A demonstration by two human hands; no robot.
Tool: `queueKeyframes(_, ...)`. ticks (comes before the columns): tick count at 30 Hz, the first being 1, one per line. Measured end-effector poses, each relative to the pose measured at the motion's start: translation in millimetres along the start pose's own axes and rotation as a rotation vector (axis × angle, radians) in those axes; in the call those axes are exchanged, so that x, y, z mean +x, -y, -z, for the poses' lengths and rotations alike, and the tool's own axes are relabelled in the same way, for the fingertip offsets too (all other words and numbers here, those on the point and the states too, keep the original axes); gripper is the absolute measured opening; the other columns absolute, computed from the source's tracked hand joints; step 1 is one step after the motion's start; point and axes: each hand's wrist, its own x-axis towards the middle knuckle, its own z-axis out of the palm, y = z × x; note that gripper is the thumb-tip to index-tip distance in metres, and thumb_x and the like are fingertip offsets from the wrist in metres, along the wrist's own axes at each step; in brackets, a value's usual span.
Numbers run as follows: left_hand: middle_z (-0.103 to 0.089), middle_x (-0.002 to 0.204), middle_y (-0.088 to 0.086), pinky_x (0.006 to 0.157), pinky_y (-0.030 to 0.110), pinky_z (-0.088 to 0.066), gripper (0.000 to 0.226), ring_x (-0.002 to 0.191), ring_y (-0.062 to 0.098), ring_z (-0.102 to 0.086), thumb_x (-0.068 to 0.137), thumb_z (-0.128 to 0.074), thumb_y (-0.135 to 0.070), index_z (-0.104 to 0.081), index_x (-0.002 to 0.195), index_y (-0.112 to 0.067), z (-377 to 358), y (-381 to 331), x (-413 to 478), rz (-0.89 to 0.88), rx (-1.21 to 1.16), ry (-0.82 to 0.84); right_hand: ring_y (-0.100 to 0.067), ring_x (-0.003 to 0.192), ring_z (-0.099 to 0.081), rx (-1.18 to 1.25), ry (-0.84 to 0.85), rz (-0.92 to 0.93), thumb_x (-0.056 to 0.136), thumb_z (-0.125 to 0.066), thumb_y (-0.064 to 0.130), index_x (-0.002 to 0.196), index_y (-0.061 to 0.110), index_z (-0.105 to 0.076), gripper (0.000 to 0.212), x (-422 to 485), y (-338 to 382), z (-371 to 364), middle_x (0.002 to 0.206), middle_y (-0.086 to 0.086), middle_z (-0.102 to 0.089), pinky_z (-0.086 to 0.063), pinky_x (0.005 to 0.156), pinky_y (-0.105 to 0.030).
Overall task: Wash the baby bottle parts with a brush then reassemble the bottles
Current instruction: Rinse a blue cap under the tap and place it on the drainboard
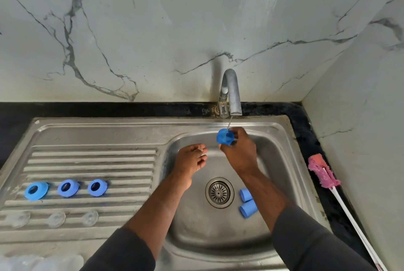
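Head view shows our right hand (240, 152) gripping a small blue plastic cap (224, 137) under the thin trickle from the curved steel tap (230, 93), our left hand (192, 159) loosely curled and empty beside it. Three blue plastic rings (68, 187) and three clear teats (56, 219) lie on the ribbed steel drainboard (87, 161), seemingly done; two more blue caps (248, 208) wait in the basin (196, 227), so we judge washing unfinished and reassembly not begun

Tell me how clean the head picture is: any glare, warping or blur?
Head view: the wide lens bows the sink rim; light is soft, only a dull sheen on the drainboard; the clear teats there barely show; the clear bottles at bottom left are blurred; the blue cap in the right hand is sharp.
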Motion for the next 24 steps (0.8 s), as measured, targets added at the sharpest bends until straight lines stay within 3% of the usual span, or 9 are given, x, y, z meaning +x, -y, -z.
queueKeyframes(2, -0.069, 0.121, 0.011, 0.092, 0.032, -0.054, 0.029, 0.110, 0.024, -0.066, 0.103, -0.050, -0.008, -0.062, 0.130, -0.005, 3, -1, 2, 0.001, -0.004, 0.024, -0.008, 0.096, -0.064, 0.058, -0.040, 0.013, 0.079, -0.081, 0.017, 0.120, 0.022, -0.058, 0.047, 1, 3, 0, 0.107, 0.008, -0.067, -0.050, 0.082, -0.022)
queueKeyframes(5, -0.070, 0.117, 0.010, 0.091, 0.033, -0.053, 0.029, 0.108, 0.024, -0.066, 0.103, -0.050, -0.007, -0.061, 0.129, -0.004, 6, -1, 2, 0.012, 0.005, 0.019, -0.016, 0.101, -0.066, -0.057, 0.058, 0.028, 0.079, -0.080, 0.013, 0.121, 0.018, -0.060, 0.048, 1, 1, -1, 0.110, 0.001, -0.068, -0.052, 0.086, -0.026)
queueKeyframes(8, -0.069, 0.120, 0.012, 0.094, 0.034, -0.052, 0.028, 0.112, 0.026, -0.065, 0.103, -0.050, -0.007, -0.061, 0.129, -0.005, 5, -2, 3, 0.001, -0.009, 0.033, -0.010, 0.102, -0.064, 0.016, -0.063, 0.032, 0.081, -0.078, 0.009, 0.126, 0.017, -0.059, 0.050, 1, 1, -1, 0.112, 0.004, -0.066, -0.048, 0.079, -0.012)
queueKeyframes(12, -0.069, 0.120, 0.013, 0.095, 0.035, -0.054, 0.025, 0.111, 0.026, -0.066, 0.103, -0.052, -0.009, -0.063, 0.125, -0.006, 1, 0, 4, 0.012, 0.007, 0.024, -0.016, 0.100, -0.067, -0.049, 0.014, 0.033, 0.080, -0.079, 0.009, 0.124, 0.015, -0.060, 0.048, -2, -1, 0, 0.112, 0.000, -0.069, -0.049, 0.080, -0.017)
queueKeyframes(15, -0.070, 0.118, 0.012, 0.098, 0.038, -0.053, 0.024, 0.111, 0.026, -0.067, 0.103, -0.051, -0.009, -0.064, 0.124, -0.006, -1, 1, 4, 0.006, -0.004, 0.035, -0.008, 0.096, -0.064, 0.044, -0.068, 0.046, 0.080, -0.079, 0.007, 0.123, 0.015, -0.059, 0.048, 0, 0, 4, 0.107, 0.006, -0.066, -0.043, 0.072, -0.001)
queueKeyframes(19, -0.071, 0.117, 0.012, 0.094, 0.036, -0.055, 0.023, 0.109, 0.026, -0.067, 0.103, -0.052, -0.010, -0.064, 0.123, -0.007, -1, 4, 4, 0.006, 0.012, 0.025, -0.016, 0.105, -0.065, -0.051, 0.052, 0.033, 0.079, -0.078, 0.008, 0.125, 0.016, -0.061, 0.050, -1, -4, 3, 0.114, 0.000, -0.069, -0.048, 0.083, -0.015)
queueKeyframes(22, -0.070, 0.119, 0.012, 0.094, 0.035, -0.054, 0.024, 0.110, 0.025, -0.067, 0.103, -0.052, -0.011, -0.064, 0.124, -0.007, -4, 1, 6, -0.006, 0.008, 0.044, -0.008, 0.102, -0.062, 0.065, -0.043, 0.034, 0.080, -0.078, 0.006, 0.127, 0.019, -0.059, 0.052, 1, 1, 5, 0.112, 0.006, -0.066, -0.042, 0.076, -0.006)
queueKeyframes(24, -0.070, 0.118, 0.011, 0.089, 0.032, -0.055, 0.025, 0.109, 0.025, -0.067, 0.103, -0.052, -0.011, -0.064, 0.125, -0.007, -5, -3, 6, -0.015, 0.018, 0.045, -0.010, 0.101, -0.063, 0.058, 0.015, 0.028, 0.079, -0.079, 0.007, 0.127, 0.018, -0.059, 0.053, 4, 3, 3, 0.112, 0.005, -0.066, -0.045, 0.078, -0.012)
